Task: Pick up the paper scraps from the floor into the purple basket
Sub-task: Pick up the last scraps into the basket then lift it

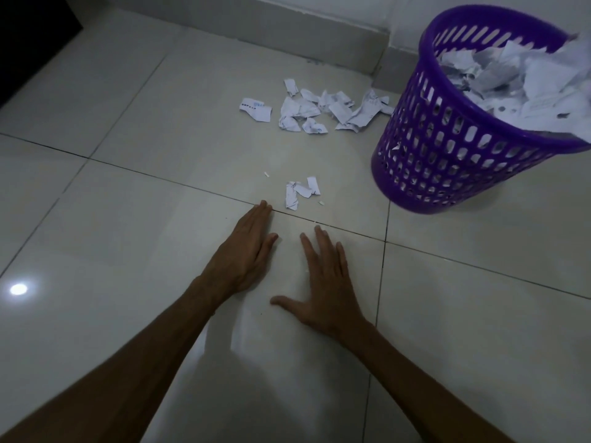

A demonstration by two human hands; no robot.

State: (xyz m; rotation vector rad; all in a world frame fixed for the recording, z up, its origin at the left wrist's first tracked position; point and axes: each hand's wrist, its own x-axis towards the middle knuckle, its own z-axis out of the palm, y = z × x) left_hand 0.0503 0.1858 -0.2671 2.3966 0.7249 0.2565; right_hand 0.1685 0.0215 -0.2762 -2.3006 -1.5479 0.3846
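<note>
While both hands lay flat on the floor [128, 219] and held nothing, I judged the step in hand to be gathering the near scraps [300, 191], a small cluster just beyond the fingertips. The left hand [246, 251] had its fingers straight and pressed together, tips at the grout line; the right hand [323, 282] was spread, thumb out to the side. To do it well, I would have slid the 2 hands in from either side and cupped the cluster together, since flat paper on glossy tile is hard to pinch and a few tiny flecks lay loose around it. The far scraps [316, 111], a larger pile, sat well apart from the hands, near the skirting and just left of the basket [425, 155], so they wanted a longer reach afterwards. The basket stood upright at the right, near the near scraps, and was already heaped with crumpled paper up to its rim; bits showed through its slots. Any handful would need pressing down or it might spill over.
</note>
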